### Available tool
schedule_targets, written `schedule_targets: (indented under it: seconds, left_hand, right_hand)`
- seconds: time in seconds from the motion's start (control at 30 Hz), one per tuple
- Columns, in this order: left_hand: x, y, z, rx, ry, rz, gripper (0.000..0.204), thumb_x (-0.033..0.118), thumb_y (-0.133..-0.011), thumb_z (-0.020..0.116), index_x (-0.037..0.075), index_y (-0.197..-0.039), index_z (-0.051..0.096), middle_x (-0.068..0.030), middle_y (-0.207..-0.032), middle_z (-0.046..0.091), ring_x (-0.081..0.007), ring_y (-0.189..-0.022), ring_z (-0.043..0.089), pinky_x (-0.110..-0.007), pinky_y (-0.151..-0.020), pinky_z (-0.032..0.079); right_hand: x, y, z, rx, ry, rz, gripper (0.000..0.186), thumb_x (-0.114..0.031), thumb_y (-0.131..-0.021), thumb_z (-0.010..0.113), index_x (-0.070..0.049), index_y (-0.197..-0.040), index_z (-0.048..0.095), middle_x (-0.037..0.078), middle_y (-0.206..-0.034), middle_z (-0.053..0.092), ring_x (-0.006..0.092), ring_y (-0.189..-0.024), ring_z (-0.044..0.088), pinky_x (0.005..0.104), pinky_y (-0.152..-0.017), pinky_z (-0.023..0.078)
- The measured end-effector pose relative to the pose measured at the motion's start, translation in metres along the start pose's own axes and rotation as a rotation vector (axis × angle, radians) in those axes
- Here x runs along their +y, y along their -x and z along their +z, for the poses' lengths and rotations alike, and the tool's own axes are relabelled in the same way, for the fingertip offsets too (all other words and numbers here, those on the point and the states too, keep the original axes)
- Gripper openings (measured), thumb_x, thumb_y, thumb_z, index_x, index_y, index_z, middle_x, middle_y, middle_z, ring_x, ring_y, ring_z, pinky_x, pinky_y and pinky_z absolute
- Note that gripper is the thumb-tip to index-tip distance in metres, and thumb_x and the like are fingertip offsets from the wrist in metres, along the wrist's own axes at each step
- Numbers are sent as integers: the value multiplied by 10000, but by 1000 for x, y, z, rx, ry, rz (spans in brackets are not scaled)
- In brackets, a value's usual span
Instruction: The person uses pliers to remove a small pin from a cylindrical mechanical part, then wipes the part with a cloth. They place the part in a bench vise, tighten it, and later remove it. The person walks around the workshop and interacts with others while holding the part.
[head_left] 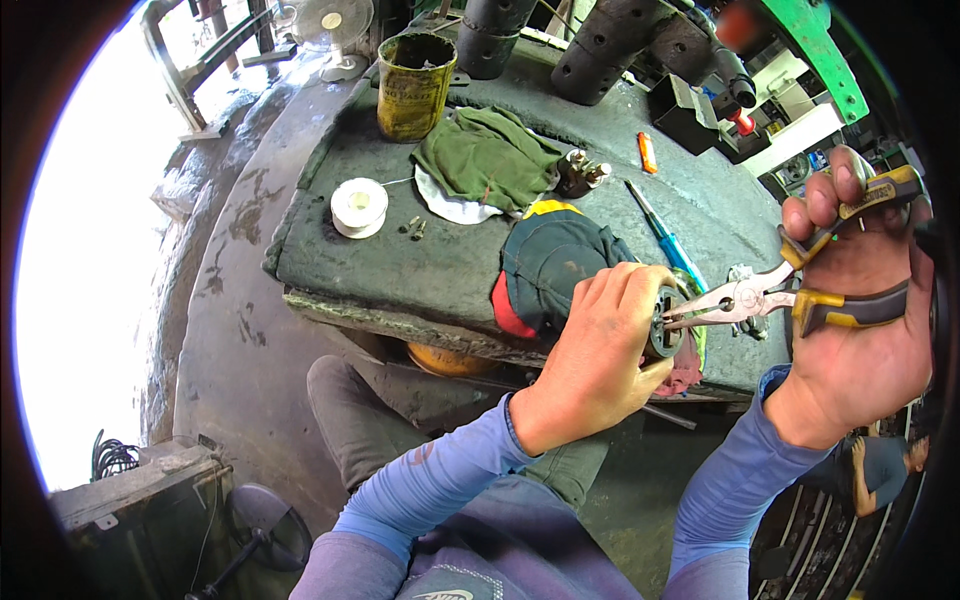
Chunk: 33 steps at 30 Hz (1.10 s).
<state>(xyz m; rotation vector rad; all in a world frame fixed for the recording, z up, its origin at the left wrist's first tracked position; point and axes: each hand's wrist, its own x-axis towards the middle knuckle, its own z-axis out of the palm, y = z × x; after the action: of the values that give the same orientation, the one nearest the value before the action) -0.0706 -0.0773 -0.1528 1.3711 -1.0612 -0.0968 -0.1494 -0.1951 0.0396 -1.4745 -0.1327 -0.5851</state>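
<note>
My left hand is closed around a dark round metal part, its open face turned to the right. In my right hand I hold long-nose pliers with yellow-and-black handles. Their handles are spread apart, and the jaw tips reach into the face of the round part. What the tips touch inside is too small to make out. Behind my left hand lies a dark cap with red and yellow edging. A blue screwdriver-like tool rests on the bench beyond the pliers.
On the dark bench stand a grimy yellow can and a white spool. A green cloth, small metal fittings and an orange cutter lie farther back. Black cylinders are at the rear. Another person is at far right.
</note>
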Motion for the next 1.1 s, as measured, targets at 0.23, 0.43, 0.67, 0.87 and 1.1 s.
schedule_targets:
  seconds: [0.23,0.43,0.67,0.87,1.1]
  left_hand:
    - [0,0,-2,-5,-2,4,597,75,-752,813,32,-1281,538,-174,-1223,593,-383,-1178,567,-448,-994,422]
    - [0,-1,-3,-25,-11,11,601,76,-749,814,38,-1279,533,-172,-1212,587,-381,-1159,565,-448,-978,423]
    - [-2,-2,-5,-30,7,21,588,78,-754,812,40,-1273,538,-166,-1197,591,-382,-1151,565,-446,-977,422]
    - [-2,-3,-5,-34,11,16,591,79,-759,814,32,-1281,541,-171,-1195,595,-387,-1154,569,-450,-994,419]
    - [-2,-3,-4,-25,5,39,599,103,-771,827,22,-1291,541,-177,-1182,600,-389,-1143,569,-455,-999,421]
  right_hand:
    - [6,-2,2,61,8,-21,412,-330,-977,523,-2,-1226,502,184,-1163,404,285,-1034,402,440,-914,376]
    - [7,-1,-3,-23,30,-24,360,-318,-984,504,-8,-1168,512,173,-1125,421,269,-1001,411,414,-887,372]
    - [4,-7,-1,-36,43,19,405,-354,-982,503,4,-1169,523,187,-1122,455,275,-1015,433,419,-895,385]
    - [3,-14,9,-25,68,60,444,-386,-980,501,14,-1171,532,198,-1120,483,281,-1027,452,422,-902,397]
    - [-3,4,4,115,55,-71,611,-439,-994,475,85,-1307,499,260,-1242,535,315,-1082,482,445,-943,423]
